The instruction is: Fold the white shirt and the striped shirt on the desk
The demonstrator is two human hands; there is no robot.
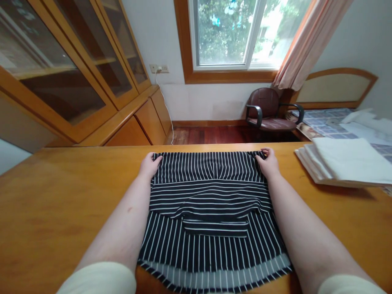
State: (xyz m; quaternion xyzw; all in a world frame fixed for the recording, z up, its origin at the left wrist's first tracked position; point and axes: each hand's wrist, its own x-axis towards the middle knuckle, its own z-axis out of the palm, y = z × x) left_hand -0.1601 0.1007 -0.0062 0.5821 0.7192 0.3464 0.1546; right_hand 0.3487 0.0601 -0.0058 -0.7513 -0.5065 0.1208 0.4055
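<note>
A black shirt with white stripes [211, 194] lies spread on the wooden table [76, 192], its curved hem toward me and the paler inside of the cloth showing there. A folded striped band, perhaps the collar, lies across its middle. My left hand [150, 165] pinches the far left corner of the shirt between thumb and fingers. At the far right corner, my right hand [268, 162] grips the cloth the same way. The far edge runs fairly straight between both hands, close to the table's back edge.
A stack of folded white cloths [346, 161] sits on the table at the right. Beyond the table stand a brown armchair [268, 108] and a bed [333, 87]. A glass-fronted wooden cabinet [122, 96] lines the left, with a white cable [167, 106] hanging from a wall socket.
</note>
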